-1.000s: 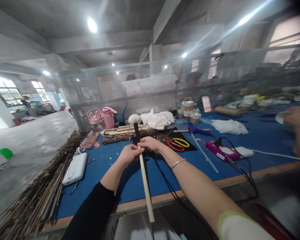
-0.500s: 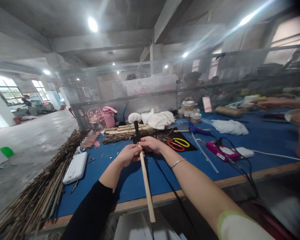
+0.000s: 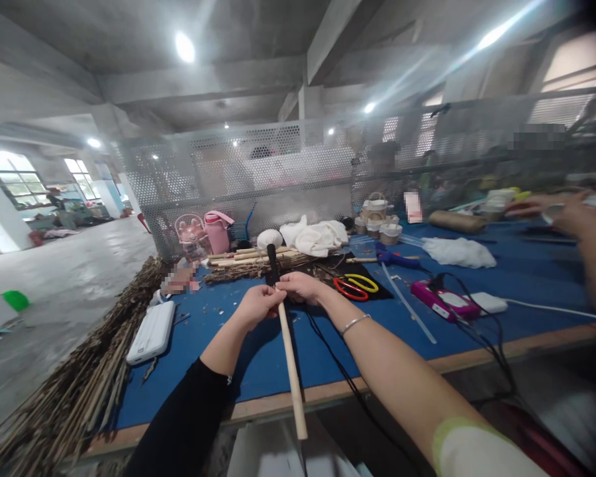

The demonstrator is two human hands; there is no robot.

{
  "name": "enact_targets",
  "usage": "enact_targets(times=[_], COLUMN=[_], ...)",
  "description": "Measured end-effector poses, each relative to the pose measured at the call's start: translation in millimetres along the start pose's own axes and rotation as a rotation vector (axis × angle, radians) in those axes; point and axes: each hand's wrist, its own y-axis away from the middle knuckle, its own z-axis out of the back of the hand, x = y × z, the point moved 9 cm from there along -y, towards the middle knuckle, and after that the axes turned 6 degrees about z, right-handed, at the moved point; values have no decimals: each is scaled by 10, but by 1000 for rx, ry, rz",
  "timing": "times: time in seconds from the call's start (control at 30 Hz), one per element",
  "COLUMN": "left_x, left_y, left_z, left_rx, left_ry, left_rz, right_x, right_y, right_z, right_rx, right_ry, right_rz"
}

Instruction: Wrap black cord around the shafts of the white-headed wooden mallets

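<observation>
A pale wooden stick point(image 3: 293, 377) slants from the middle of the table out past its front edge. Its upper end meets a dark section point(image 3: 272, 265), apparently a black wrap or sleeve. Just beyond that tip is a white rounded pad point(image 3: 269, 238); whether it is attached I cannot tell. My left hand point(image 3: 253, 308) is closed, thumb and fingers pinching the stick where pale meets black. Beside it, my right hand point(image 3: 302, 289) is closed at the same joint, its fingertips partly hidden. Red-and-yellow-handled scissors point(image 3: 355, 285) lie right of my right hand.
Dry brushwood point(image 3: 79, 371) lines the left edge, beside a white power bank point(image 3: 151, 332). Thin sticks point(image 3: 253, 258) and white cloth point(image 3: 315, 237) lie behind. To the right are a blue glue gun point(image 3: 397, 256), a magenta device point(image 3: 444, 301) with cables, and a co-worker's hand point(image 3: 589, 215).
My hands keep their grip at the same joint, with only slight finger movement. The co-worker's hands at the far right have shifted. The view has moved very slightly.
</observation>
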Motion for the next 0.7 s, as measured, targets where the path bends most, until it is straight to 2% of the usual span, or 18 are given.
enact_targets(times=[0.13,0.23,0.47,0.7], left_x=[-7,8,-4,-25], left_y=[9,22,23,14], left_z=[-86,-124,27,39], left_rx=[134,171,-55,-29], left_ry=[145,154,-158,-150], left_rz=[22,49,6,-26], right_x=[26,47,79,48], right_y=[10,12,10,-5], right_z=[-28,-44,-22,20], right_rx=[35,41,-31,-63], right_ry=[-96,-87,51,68], right_rz=[12,34,48,36])
